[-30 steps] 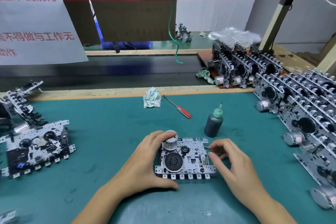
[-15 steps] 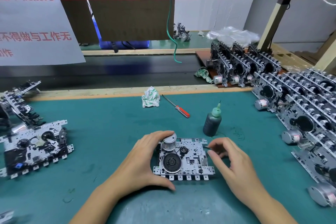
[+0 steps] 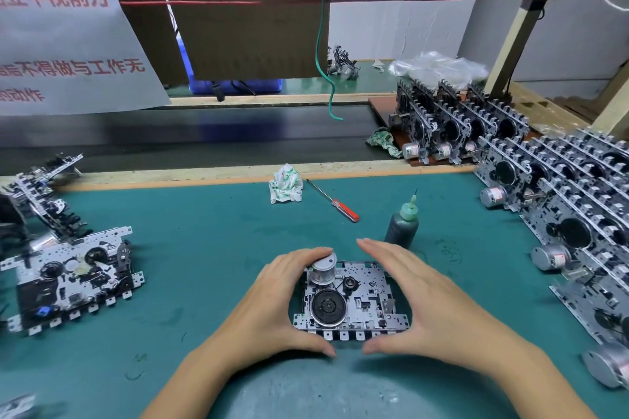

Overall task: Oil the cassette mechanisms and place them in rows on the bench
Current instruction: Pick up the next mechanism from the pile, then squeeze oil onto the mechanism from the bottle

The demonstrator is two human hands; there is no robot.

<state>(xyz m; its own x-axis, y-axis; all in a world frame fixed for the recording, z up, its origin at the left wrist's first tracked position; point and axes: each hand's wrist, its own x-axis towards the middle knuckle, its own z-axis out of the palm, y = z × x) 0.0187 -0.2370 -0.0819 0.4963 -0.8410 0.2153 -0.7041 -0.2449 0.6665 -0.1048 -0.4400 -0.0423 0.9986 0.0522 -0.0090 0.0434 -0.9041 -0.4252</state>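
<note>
Hands frame one mechanism (image 3: 350,303) on the green bench (image 3: 204,248): the left hand (image 3: 275,303) curls round its left edge, fingers (image 3: 306,253) touching the round motor (image 3: 323,267) at the top and thumb at the near edge, while the right hand (image 3: 422,299) cups the right edge, its fingers fairly straight along that side and thumb meeting the near edge. So the fingers hold the mechanism between them, flat on the bench. The oil bottle (image 3: 402,227) stands upright just beyond the right fingers, untouched; a red screwdriver (image 3: 335,202) and a crumpled rag (image 3: 286,188) lie farther off. Well right of the right hand, rows (image 3: 571,214) of mechanisms stand on edge; well left of the left hand, a few more (image 3: 73,282) lie loose. By my reading, oiling of this piece is done or paused, and the step in hand is lifting it. The next move calls for a firm two-sided grip, tipping it on edge and setting it into the rows at right without knocking the bottle.
</note>
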